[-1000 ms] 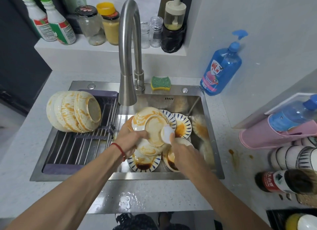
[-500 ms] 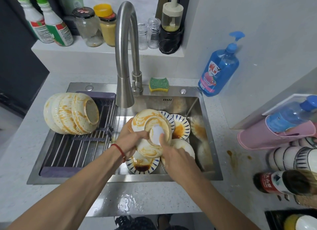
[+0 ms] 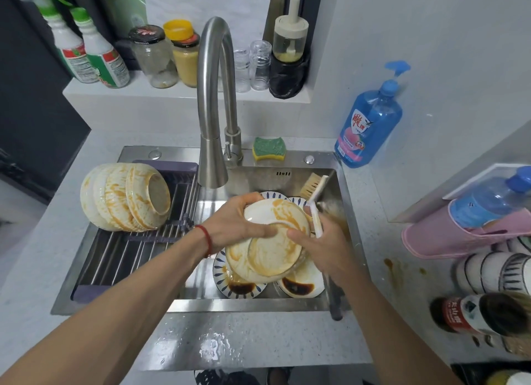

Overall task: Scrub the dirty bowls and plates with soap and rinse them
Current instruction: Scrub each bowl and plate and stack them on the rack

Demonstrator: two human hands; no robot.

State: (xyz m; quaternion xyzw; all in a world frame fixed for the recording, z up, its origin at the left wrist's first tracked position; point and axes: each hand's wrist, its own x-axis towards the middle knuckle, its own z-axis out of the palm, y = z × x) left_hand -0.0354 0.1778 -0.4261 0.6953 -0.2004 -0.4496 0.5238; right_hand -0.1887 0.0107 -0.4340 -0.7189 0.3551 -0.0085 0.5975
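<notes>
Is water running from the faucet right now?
No: no stream falls from the faucet spout onto the stained bowls that the left hand holds over the sink.

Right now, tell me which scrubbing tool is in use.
The white-handled brush, gripped by the right hand; the green sponge lies untouched behind the sink.

Both forearms reach forward, bare, converging. Left hand (image 3: 235, 224) palm down, fingers curled over bowl rim, thumb extended along front edge toward right fingertips; red string around left wrist. Right hand (image 3: 324, 241) opposite, fingers wrapped around white brush handle, index tip just beside left thumb tip. Hands nearly touching.
</notes>
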